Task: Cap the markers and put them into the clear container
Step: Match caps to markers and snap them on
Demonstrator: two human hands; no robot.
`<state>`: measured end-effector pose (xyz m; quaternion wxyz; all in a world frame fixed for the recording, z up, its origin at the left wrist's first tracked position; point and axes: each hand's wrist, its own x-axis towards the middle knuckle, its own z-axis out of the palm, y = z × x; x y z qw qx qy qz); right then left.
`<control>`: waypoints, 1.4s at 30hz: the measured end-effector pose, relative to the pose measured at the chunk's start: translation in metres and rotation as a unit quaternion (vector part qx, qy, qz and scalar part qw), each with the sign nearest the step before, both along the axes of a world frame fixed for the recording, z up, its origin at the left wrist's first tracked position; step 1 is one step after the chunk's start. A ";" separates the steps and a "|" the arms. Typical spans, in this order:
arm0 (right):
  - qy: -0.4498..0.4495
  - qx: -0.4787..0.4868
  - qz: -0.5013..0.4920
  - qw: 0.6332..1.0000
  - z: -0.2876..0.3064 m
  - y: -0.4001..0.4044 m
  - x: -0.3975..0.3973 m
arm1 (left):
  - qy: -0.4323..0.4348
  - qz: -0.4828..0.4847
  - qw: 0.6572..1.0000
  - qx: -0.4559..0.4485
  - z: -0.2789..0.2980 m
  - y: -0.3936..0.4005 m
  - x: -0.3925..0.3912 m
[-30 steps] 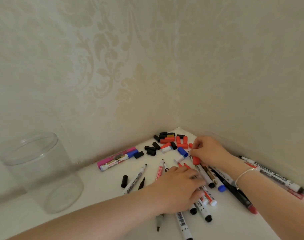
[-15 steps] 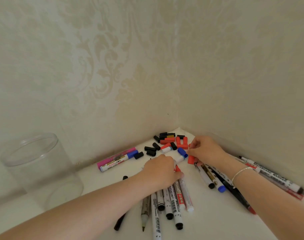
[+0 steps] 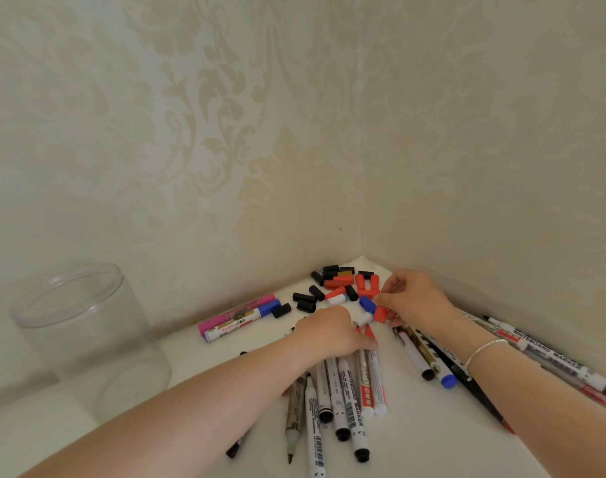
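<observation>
The left hand (image 3: 332, 331) grasps a fan of markers (image 3: 343, 391) whose long axes run near to far, tips at the far end; the right hand (image 3: 412, 298), just right, pinches a red cap (image 3: 380, 314); the clear container (image 3: 84, 339) stands far left.

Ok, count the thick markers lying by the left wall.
2: a pink marker at the back and a blue-capped white marker touching it on the near side, both lying parallel. Nothing covers that spot, so none looks hidden.
</observation>
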<state>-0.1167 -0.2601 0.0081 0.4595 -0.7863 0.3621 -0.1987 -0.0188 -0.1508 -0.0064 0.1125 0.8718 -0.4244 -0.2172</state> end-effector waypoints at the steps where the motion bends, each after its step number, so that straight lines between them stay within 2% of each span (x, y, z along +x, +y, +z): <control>1: -0.005 0.001 -0.004 1.000 0.001 0.000 0.000 | 0.005 0.001 1.000 0.003 0.000 -0.001 0.001; 9: -0.045 0.000 -0.025 0.999 0.004 0.002 0.000 | 0.072 0.010 0.997 -0.010 0.002 -0.008 0.001; 13: -0.121 0.032 -0.071 0.990 0.011 0.002 -0.002 | 0.094 0.008 0.991 -0.092 0.009 -0.004 -0.005; 19: -0.261 0.159 -0.097 0.947 0.034 0.008 -0.006 | 0.174 -0.006 0.941 -0.289 0.047 0.014 -0.010; 25: -0.338 0.239 -0.068 0.908 0.047 0.019 0.002 | 0.259 0.028 0.899 -0.351 0.059 0.022 -0.004; 31: -0.352 0.236 -0.061 0.904 0.051 0.028 0.007 | 0.251 0.031 0.898 -0.360 0.058 0.028 0.000; 37: -0.301 0.199 -0.016 0.932 0.054 0.034 0.006 | 0.204 0.025 0.914 -0.350 0.059 0.032 0.002; 42: -0.285 0.187 -0.004 0.940 0.057 0.034 0.005 | 0.157 0.010 0.925 -0.345 0.054 0.032 0.003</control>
